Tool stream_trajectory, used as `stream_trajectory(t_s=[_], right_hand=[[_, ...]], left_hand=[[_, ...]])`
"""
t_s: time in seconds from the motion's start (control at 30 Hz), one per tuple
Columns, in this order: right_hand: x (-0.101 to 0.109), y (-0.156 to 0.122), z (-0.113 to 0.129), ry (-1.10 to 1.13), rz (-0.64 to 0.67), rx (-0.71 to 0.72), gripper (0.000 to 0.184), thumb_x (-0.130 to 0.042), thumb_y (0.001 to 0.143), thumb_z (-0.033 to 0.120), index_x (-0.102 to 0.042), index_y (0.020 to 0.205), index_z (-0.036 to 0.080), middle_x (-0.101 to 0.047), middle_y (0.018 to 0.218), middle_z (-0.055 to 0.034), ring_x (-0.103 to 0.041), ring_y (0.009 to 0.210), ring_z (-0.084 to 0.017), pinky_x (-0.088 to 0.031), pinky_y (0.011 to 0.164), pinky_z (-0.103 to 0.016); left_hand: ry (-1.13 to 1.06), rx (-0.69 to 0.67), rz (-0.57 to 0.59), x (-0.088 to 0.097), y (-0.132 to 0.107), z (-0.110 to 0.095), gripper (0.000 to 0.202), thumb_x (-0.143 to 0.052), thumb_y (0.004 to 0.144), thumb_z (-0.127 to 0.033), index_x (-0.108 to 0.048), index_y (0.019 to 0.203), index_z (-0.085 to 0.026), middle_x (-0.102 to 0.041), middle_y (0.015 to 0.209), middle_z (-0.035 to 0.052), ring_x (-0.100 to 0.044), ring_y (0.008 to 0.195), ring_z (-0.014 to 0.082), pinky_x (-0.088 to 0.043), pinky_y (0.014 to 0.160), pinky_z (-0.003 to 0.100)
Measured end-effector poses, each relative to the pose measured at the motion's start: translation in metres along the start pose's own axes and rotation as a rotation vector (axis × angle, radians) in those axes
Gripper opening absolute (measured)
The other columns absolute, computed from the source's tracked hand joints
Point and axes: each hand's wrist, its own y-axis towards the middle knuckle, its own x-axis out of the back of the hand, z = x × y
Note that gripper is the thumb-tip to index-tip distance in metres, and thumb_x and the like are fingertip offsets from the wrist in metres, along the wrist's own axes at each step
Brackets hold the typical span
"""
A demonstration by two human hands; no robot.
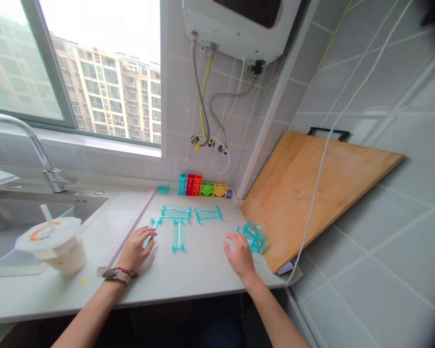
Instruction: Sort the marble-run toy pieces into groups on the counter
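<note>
Several teal plastic track pieces lie on the white counter (188,275). My left hand (137,248), with a watch on the wrist, rests flat with fingers stretched over one slanted teal track piece (150,232). A straight track piece (178,235) lies just right of it, and two curved track pieces (176,212) (208,213) lie behind. My right hand (239,253) curls its fingers against a round clear teal funnel piece (255,236) at the right.
A row of coloured blocks (203,186) stands against the tiled wall. A wooden cutting board (311,193) leans at the right with a white cable over it. A lidded cup with a straw (54,244) stands beside the sink (18,217) and tap at the left.
</note>
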Motion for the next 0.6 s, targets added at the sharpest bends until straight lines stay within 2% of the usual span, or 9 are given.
stream_trajectory(t_s=[0.13, 0.27, 0.43, 0.6], right_hand=[[0.017, -0.028, -0.032, -0.185, -0.041, -0.163, 0.022, -0.056, 0.093, 0.025, -0.07, 0.108, 0.018, -0.065, 0.109, -0.0146, -0.06, 0.105, -0.032, -0.05, 0.097, -0.051], [0.012, -0.044, -0.042, -0.253, -0.058, -0.161, 0.023, -0.057, 0.092, 0.024, -0.072, 0.107, 0.019, -0.064, 0.12, -0.017, -0.058, 0.111, -0.034, -0.049, 0.1, -0.053], [0.004, -0.044, -0.045, -0.269, -0.084, -0.143, 0.021, -0.055, 0.089, 0.019, -0.074, 0.098, 0.02, -0.066, 0.121, -0.0187, -0.06, 0.109, -0.035, -0.051, 0.096, -0.056], [0.008, -0.035, -0.049, -0.228, -0.031, -0.151, 0.027, -0.049, 0.088, 0.014, -0.074, 0.093, 0.021, -0.071, 0.11, -0.0147, -0.065, 0.101, -0.031, -0.054, 0.091, -0.048]], left_hand=[[-0.031, -0.031, -0.069, 0.004, 0.001, -0.007, 0.019, -0.057, 0.081, -0.027, -0.072, 0.091, -0.026, -0.076, 0.098, 0.0078, -0.068, 0.103, 0.0307, -0.052, 0.098, 0.049], [-0.012, -0.039, -0.088, 0.007, 0.0, -0.012, 0.019, -0.055, 0.081, -0.028, -0.072, 0.09, -0.026, -0.075, 0.093, 0.0081, -0.069, 0.095, 0.0301, -0.053, 0.092, 0.047], [0.005, -0.03, -0.078, 0.01, -0.006, -0.016, 0.018, -0.055, 0.081, -0.027, -0.072, 0.089, -0.026, -0.075, 0.09, 0.0077, -0.069, 0.094, 0.03, -0.053, 0.089, 0.045], [0.0, -0.036, -0.081, 0.014, -0.01, -0.025, 0.017, -0.056, 0.081, -0.026, -0.071, 0.088, -0.026, -0.075, 0.086, 0.0065, -0.068, 0.091, 0.0288, -0.054, 0.086, 0.042]])
